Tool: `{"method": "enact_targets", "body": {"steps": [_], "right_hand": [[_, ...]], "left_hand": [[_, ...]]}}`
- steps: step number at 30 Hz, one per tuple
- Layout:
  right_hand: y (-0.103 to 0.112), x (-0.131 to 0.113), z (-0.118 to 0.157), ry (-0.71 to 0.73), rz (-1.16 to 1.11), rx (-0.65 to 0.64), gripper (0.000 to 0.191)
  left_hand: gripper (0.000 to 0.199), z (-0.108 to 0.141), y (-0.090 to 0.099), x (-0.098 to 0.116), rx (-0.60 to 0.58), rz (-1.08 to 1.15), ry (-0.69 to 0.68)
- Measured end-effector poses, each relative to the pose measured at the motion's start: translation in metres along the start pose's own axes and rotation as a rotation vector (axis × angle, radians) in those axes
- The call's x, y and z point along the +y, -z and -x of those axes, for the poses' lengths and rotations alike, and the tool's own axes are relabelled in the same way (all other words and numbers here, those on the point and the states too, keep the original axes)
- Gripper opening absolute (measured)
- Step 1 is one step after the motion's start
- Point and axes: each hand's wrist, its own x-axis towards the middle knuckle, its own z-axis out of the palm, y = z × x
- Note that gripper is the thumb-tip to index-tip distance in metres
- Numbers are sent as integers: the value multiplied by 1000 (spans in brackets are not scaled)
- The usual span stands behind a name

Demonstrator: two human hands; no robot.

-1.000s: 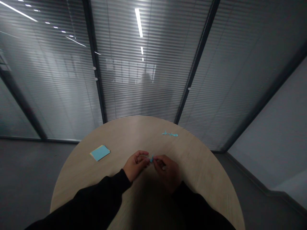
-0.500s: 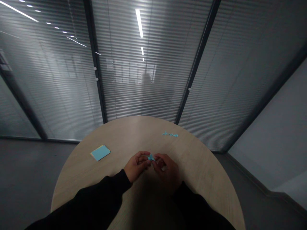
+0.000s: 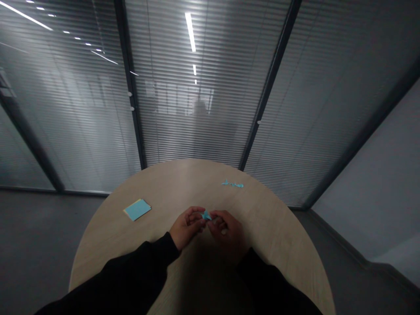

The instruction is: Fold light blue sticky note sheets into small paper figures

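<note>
Between my two hands, above the table's middle, is a small folded blue paper piece with pointed tips. My left hand pinches its left side between thumb and fingers. On the opposite side my right hand grips it with curled fingertips. Parts of the paper are hidden behind the fingers, so its full shape cannot be made out. A stack of square paper sheets, blue on top with a yellow edge showing below, lies to the left of my left hand.
Beyond my right hand, several small folded blue paper pieces lie in a row near the far edge. The round wooden table stands close to a glass partition with blinds.
The folded paper has tilted slightly between my fingers, and the fingers of my right hand have shifted a little. The stack and the row of pieces have not moved.
</note>
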Motion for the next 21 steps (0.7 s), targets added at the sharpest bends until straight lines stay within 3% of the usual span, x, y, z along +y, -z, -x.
{"method": "enact_targets", "body": {"steps": [6, 21], "right_hand": [[-4, 3, 0, -158, -119, -1, 27], [3, 9, -4, -218, -340, -110, 34]], "left_hand": [[54, -4, 0, -7, 50, -6, -39], [43, 0, -7, -1, 26, -379, -144]]}}
